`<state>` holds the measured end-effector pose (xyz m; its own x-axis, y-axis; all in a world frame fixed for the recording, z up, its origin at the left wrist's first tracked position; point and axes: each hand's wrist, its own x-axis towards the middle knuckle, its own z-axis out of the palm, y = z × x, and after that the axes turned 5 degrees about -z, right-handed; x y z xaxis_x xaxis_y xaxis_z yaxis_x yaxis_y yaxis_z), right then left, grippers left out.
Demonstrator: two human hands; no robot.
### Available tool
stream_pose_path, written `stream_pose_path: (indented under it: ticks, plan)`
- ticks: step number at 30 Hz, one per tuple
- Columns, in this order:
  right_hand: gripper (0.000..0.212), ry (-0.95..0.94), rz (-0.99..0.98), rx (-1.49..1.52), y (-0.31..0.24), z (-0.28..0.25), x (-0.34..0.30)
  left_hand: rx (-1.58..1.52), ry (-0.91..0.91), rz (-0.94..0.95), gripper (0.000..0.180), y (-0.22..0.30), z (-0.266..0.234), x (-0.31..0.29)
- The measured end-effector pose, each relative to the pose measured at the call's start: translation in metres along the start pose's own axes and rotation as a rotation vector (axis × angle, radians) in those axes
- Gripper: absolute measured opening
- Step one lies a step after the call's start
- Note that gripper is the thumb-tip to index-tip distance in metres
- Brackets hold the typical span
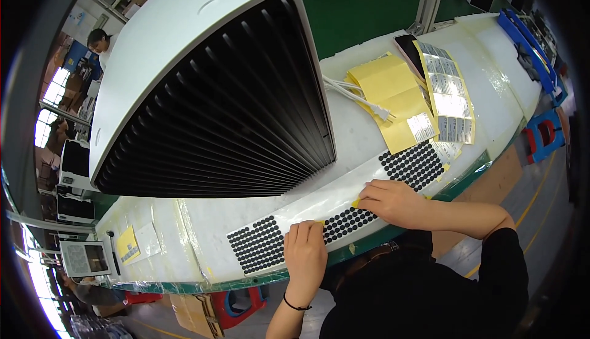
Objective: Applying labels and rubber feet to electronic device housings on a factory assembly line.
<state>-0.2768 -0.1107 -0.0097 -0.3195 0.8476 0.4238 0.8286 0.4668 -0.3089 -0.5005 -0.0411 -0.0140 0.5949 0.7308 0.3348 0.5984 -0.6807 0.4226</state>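
Note:
Long white backing strips with rows of round black adhesive pads point(255, 245) lie along the near edge of the padded worktable. My left hand point(305, 253) has its fingers closed at the edge of a sheet of round black pads point(349, 222). At that sheet's other end my right hand point(396, 202) pinches with fingers bent; small yellow bits show at both hands' fingertips. More black pads point(418, 164) lie beyond my right hand. Ahead stands a large white appliance point(203, 4) with a black slatted grille point(227, 111), its lower edge close to the strips.
A white power cord with a plug point(382, 113) crosses yellow paper sheets point(384, 84). Beside them are silver label sheets point(452, 93) and a phone point(409, 53). At far left are a yellow pad point(128, 245) and a white device point(86, 258). A person point(100, 45) is in the background.

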Motion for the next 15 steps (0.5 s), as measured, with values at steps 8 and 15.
stream_pose_path:
  ticks: [8,15]
  plan:
    - [0.017,-0.089,-0.061,0.060,0.011,-0.002,0.010,-0.242,-0.161,0.045,0.015,-0.019,-0.005,0.012]
    - [0.015,-0.212,-0.116,0.113,0.016,-0.005,0.019,-0.512,-0.012,-0.061,0.017,-0.019,-0.047,0.022]
